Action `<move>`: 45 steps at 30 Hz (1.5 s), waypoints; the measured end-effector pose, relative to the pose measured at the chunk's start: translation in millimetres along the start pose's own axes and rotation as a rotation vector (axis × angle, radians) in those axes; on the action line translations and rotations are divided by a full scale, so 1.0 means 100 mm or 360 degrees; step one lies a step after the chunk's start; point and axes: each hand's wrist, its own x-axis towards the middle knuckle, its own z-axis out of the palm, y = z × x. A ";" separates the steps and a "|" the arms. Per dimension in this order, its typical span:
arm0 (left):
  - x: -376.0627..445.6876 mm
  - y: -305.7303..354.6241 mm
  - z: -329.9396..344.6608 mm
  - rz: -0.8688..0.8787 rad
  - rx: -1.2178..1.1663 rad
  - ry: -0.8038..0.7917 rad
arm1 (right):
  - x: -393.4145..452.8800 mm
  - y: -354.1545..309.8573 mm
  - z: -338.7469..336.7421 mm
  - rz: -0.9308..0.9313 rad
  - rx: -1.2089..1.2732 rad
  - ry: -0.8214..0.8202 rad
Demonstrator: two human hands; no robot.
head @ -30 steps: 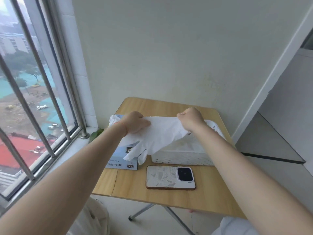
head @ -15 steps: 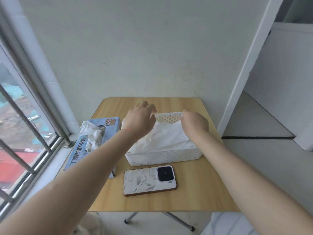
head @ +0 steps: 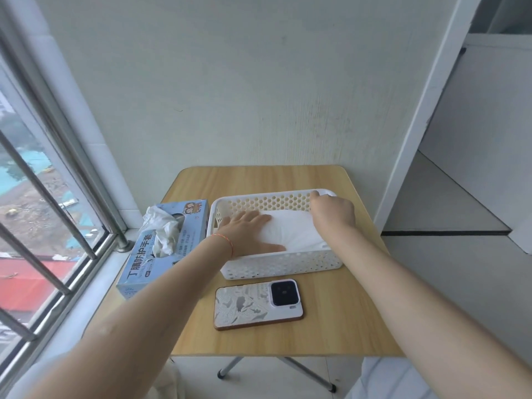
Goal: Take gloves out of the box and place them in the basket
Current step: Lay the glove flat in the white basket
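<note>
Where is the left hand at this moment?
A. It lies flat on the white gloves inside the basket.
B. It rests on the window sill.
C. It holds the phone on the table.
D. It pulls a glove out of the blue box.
A: the left hand lies with straight fingers on the white gloves inside the basket, apart from the blue box.

This looks like a narrow corner of a flat, perhaps an enclosed balcony high in a building. A barred window (head: 43, 226) overlooks rooftops far below, plain pale walls (head: 230, 82) close in, and a small folding wooden worktop (head: 331, 318) carries a phone (head: 256, 305) on tiled floor (head: 446, 254).
</note>
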 end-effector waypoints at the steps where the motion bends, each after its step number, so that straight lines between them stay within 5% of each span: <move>1: 0.01 -0.02 -0.01 -0.0008 0.0004 -0.0004 | 0.01 -0.01 0.00 -0.0009 0.0008 0.0003; 7: -0.16 -0.22 -0.10 -0.0061 -0.0185 0.0043 | 0.00 -0.27 -0.11 -0.0060 0.0013 0.0029; 13: -0.42 -0.44 -0.40 0.0081 -0.0497 0.0771 | 0.07 -0.72 -0.38 -0.0113 0.0130 0.0149; 17: -0.70 -0.95 -0.36 -0.0283 -0.0668 0.0993 | 0.15 -1.41 -0.45 -0.0339 0.0583 0.0266; 22: -1.08 -1.43 -0.10 -0.0673 -0.0934 0.0826 | 0.22 -2.21 -0.42 -0.0522 0.1090 0.0086; 28: -1.20 -1.57 0.10 -0.0642 -0.1151 0.0692 | 0.29 -2.66 -0.40 -0.0574 0.0962 -0.0186; 31: -1.22 -1.57 0.09 -0.0618 -0.1215 0.0695 | 0.30 -2.71 -0.41 -0.0457 0.0990 -0.0082; 37: -1.21 -1.56 -0.07 -0.0712 -0.1321 0.0961 | 0.32 -2.48 -0.74 -0.0046 0.2201 -0.0136; 41: -1.23 -1.45 -0.34 -0.0549 -0.1865 0.1132 | 0.32 -2.22 -0.96 0.0166 0.2860 -0.0319; 45: -1.29 -1.25 -0.66 -0.0160 -0.2194 0.0841 | 0.24 -1.98 -1.13 0.0080 0.3218 -0.0537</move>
